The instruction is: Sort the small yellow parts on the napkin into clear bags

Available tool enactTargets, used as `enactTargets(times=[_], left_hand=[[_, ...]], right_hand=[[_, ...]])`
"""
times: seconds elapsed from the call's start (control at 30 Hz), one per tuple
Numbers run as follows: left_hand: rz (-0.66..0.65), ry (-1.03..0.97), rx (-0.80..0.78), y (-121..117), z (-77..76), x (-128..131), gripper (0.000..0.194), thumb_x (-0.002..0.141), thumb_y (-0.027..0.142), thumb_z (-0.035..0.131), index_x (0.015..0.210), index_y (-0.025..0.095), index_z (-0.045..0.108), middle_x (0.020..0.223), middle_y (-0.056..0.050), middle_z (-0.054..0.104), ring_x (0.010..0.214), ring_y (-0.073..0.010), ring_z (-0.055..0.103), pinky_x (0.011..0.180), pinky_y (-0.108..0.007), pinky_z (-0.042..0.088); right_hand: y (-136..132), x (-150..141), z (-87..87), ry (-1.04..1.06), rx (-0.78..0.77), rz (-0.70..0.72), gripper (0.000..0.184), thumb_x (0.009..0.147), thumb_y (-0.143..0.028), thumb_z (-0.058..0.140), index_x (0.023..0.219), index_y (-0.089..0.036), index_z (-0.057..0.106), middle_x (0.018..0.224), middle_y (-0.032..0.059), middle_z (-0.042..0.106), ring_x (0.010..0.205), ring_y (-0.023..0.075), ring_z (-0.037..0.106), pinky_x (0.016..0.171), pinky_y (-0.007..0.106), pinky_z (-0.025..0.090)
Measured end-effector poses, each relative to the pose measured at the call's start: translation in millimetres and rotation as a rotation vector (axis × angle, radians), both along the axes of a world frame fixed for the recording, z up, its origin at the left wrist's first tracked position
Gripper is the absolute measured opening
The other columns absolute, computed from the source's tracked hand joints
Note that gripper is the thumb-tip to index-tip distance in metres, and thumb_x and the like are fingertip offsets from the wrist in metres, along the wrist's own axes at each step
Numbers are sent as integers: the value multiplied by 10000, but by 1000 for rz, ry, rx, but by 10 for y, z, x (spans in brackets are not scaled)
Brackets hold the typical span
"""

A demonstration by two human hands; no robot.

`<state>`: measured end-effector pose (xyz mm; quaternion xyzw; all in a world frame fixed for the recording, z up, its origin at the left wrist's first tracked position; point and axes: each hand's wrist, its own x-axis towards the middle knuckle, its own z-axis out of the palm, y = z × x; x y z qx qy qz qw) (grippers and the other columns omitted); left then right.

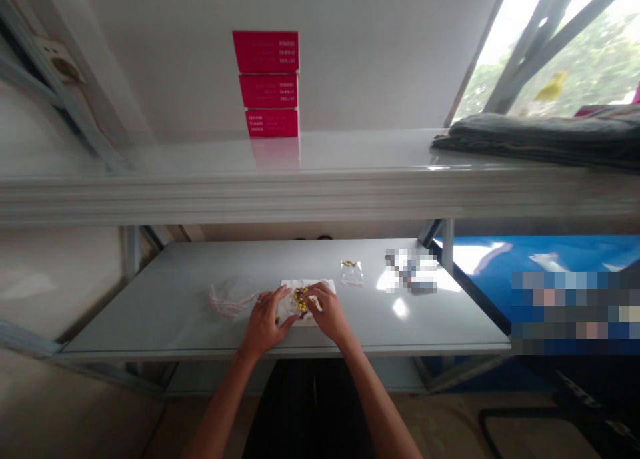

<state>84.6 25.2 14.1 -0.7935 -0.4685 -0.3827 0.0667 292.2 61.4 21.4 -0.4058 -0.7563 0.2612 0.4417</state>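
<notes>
On the grey table lies a white sheet or flat bag (287, 305), with a small heap of shiny gold-coloured pieces (301, 301) and a few dark ones on it. The pieces are too small to name. My left hand (265, 320) rests at the left edge of the white sheet, thumb and fingers apart, holding nothing visible. Over the right side of the heap, my right hand (326, 307) has its fingers bent down with the tips close together among the pieces. Whatever lies between those fingertips is hidden.
A small clear bag (352, 273) with gold pieces lies behind my right hand. Clear plastic bags with pinkish edges (231, 300) lie to the left. Three red boxes (273, 89) stand stacked on the upper shelf (350, 155), beside folded grey cloth (540, 139) at right.
</notes>
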Motion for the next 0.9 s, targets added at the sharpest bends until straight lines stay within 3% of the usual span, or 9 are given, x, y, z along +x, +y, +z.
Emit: enactTargets(times=[0.17, 0.37, 0.5, 0.63, 0.77, 0.9], left_hand=[[7, -3, 10, -5, 13, 7, 666, 922, 434, 678, 1485, 218, 396, 1315, -137, 687, 1173, -316, 655, 1015, -488, 500], [3, -13, -9, -15, 23, 11, 666, 920, 423, 685, 1483, 219, 393, 1330, -139, 677, 1184, -313, 648, 1030, -496, 489], [-2, -1, -23, -13, 13, 7, 662, 922, 436, 682, 1478, 220, 394, 1345, -145, 667, 1186, -312, 648, 1038, -497, 483], [2, 5, -30, -1, -12, -2, 679, 919, 483, 673, 1480, 215, 401, 1338, -152, 671, 1191, -319, 651, 1041, -503, 482], [-5, 5, -23, 0, -20, -9, 690, 930, 472, 662, 1503, 221, 370, 1333, -146, 678, 1190, -309, 656, 1030, -492, 490], [20, 1, -8, -1, -31, -12, 665, 937, 460, 656, 1494, 228, 376, 1347, -141, 671, 1199, -309, 650, 1034, -489, 488]], right_hand=[[-56, 260, -81, -161, -54, -42, 139, 877, -138, 686, 943, -237, 758, 1077, 51, 701, 987, 206, 681, 917, 325, 523], [-54, 282, -154, -274, -48, -31, 138, 892, -120, 671, 908, -235, 745, 1100, 56, 694, 1046, 213, 671, 929, 318, 517], [12, 183, -114, -103, -11, -31, 81, 904, -162, 665, 923, -212, 726, 1076, 71, 670, 1008, 209, 661, 901, 333, 530], [61, -60, 4, 122, -32, 17, 65, 906, -239, 681, 890, -206, 735, 1013, 64, 658, 863, 176, 650, 744, 286, 539], [57, -253, 50, 107, -38, 65, 123, 931, -269, 663, 905, -222, 773, 1028, 76, 663, 877, 177, 654, 777, 298, 540], [17, -157, -10, 133, -23, 0, 195, 976, -307, 605, 959, -218, 778, 1026, 87, 673, 870, 184, 649, 758, 304, 542]])
